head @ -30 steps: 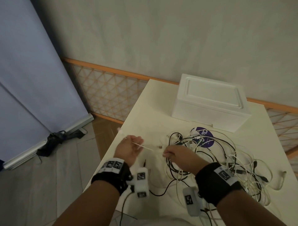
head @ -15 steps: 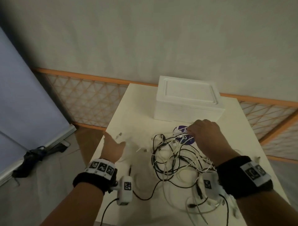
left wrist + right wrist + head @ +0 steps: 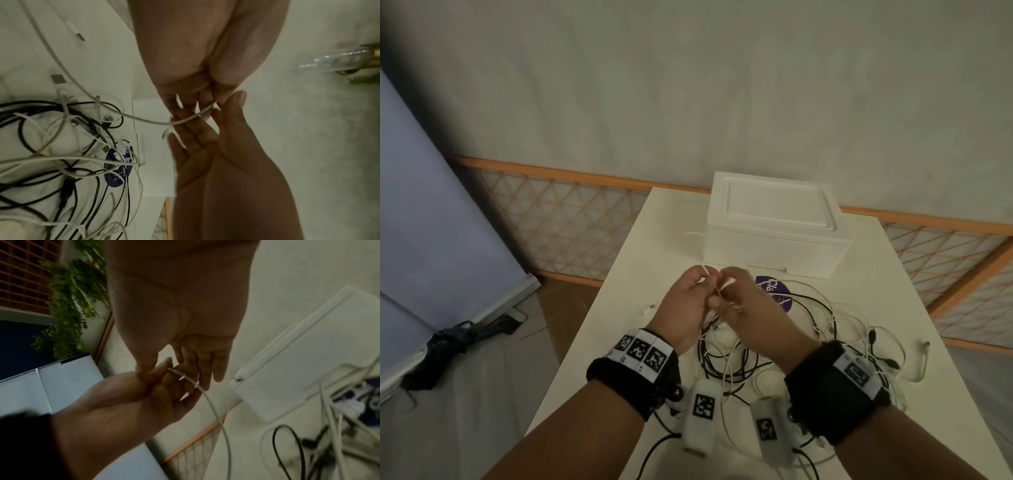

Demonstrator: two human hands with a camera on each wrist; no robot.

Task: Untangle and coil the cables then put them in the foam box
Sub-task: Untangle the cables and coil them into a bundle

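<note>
Head view, hands: The left hand and the right hand met at frame centre, raised above the table, both with fingers curled round one thin white cable.
Head view, key relation: The cable tangle lay below and to the lower right of the hands, nearer the right hand; the held strand appeared to run down into it, so any coiling would likely draw slack from that side.
Head view, container: The foam box stood beyond the hands in the upper middle of the frame, its lid on; contents could not be seen. A purple disc lay between box and tangle.

Left wrist view, grip: Fingertips of the left hand pinched the white cable at frame centre, the right hand's fingers alongside from below.
Left wrist view, cable axis: The strand swept from the pinch to the upper left, across the table; black and white cables were heaped at lower left, over the purple disc.

Right wrist view, grip: The right hand's fingers closed on the cable at frame centre, touching the left hand.
Right wrist view, cable axis: The strand curved down from the pinch toward the bottom of the frame; the tangle showed blurred at lower right, the foam box at the right edge.
</note>
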